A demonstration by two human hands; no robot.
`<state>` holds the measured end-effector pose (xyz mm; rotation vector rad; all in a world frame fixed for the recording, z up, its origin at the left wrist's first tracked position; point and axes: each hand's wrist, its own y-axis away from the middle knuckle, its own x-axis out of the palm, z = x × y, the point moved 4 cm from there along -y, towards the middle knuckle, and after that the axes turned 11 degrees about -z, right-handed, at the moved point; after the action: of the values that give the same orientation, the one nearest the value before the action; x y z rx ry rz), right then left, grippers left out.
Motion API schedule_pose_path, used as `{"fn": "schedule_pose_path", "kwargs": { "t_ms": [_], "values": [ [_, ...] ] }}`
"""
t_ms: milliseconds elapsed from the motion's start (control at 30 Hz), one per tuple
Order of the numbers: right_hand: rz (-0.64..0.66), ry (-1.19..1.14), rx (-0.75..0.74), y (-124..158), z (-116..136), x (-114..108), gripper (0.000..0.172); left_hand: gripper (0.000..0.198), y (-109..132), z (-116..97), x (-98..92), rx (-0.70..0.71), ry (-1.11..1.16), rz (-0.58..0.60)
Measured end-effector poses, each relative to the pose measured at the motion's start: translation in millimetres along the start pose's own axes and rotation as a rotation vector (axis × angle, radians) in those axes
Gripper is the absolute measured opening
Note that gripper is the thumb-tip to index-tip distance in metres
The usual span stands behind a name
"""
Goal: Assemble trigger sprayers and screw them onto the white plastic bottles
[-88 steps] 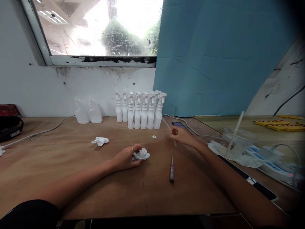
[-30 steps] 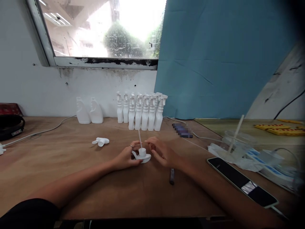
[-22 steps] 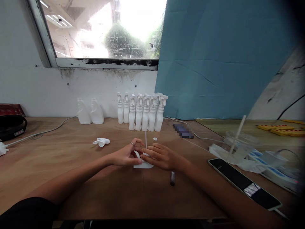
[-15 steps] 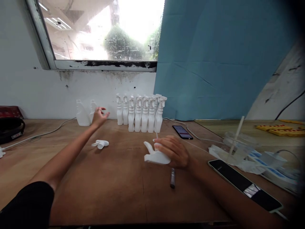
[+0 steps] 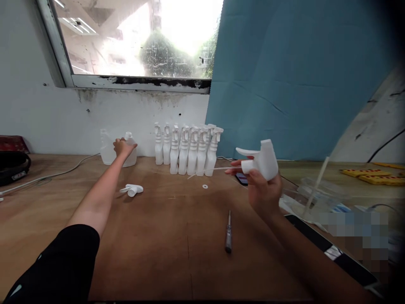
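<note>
At the back left, my left hand (image 5: 124,147) is closed around a white plastic bottle (image 5: 130,157) with an uncovered neck; the hand hides part of it. Beside it stands another white bottle (image 5: 107,154). My right hand (image 5: 265,192) grips a white trigger spray head (image 5: 267,161), raised over the right side of the table. A thin dip tube (image 5: 211,169) sticks out from its collar toward the left. On the table lies a second spray head (image 5: 132,189). A small white washer (image 5: 205,186) and a screwdriver (image 5: 228,236) lie between my arms.
Several white spray bottles (image 5: 192,154) with heads on stand grouped near the wall. At right are a phone (image 5: 242,179), a long dark phone (image 5: 308,230) and a plastic cup with a straw (image 5: 316,185). A cable (image 5: 72,171) runs along the left.
My left hand has come onto the bottle, which has turned so its neck shows. My right hand has risen and moved right, turning the spray head upright and uncovering the screwdriver and washer.
</note>
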<state>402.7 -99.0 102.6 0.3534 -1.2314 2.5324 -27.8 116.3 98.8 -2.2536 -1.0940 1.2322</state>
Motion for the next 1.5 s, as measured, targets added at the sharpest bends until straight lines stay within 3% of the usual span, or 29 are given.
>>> {"fn": "schedule_pose_path", "kwargs": {
  "t_ms": [100,267,367,467,833,1000,1100,1267,1500],
  "values": [
    [0.025,-0.093,0.139,-10,-10,-4,0.021,0.057,27,-28,-9.3,0.139,0.025,0.037],
    [0.005,-0.233,0.266,-23,-16,-15,0.015,0.066,107,-81,-50.9,0.524,0.008,0.173],
    [-0.018,-0.249,0.261,-26,-13,-19,0.017,0.062,151,-98,-78.9,0.668,-0.051,0.23],
    [0.008,-0.208,0.224,-26,-12,-20,0.018,0.056,176,-105,-95.0,0.766,-0.051,0.242],
    [-0.088,-0.385,0.319,-33,-7,-27,0.016,0.052,182,-109,-94.5,0.84,0.003,0.27],
    [0.091,-0.312,0.355,-10,-14,-3,0.018,0.049,200,-120,-104.0,0.992,0.063,0.279],
    [0.189,-0.098,0.412,12,-25,9,0.025,0.051,216,-127,-107.2,1.101,0.097,0.376],
    [0.495,0.15,0.394,41,-34,23,0.037,0.056,239,-130,-105.8,1.179,0.079,0.534],
    [0.709,0.207,0.362,51,-32,29,0.032,0.049,253,-129,-97.7,1.249,-0.015,0.517]
  ]
}}
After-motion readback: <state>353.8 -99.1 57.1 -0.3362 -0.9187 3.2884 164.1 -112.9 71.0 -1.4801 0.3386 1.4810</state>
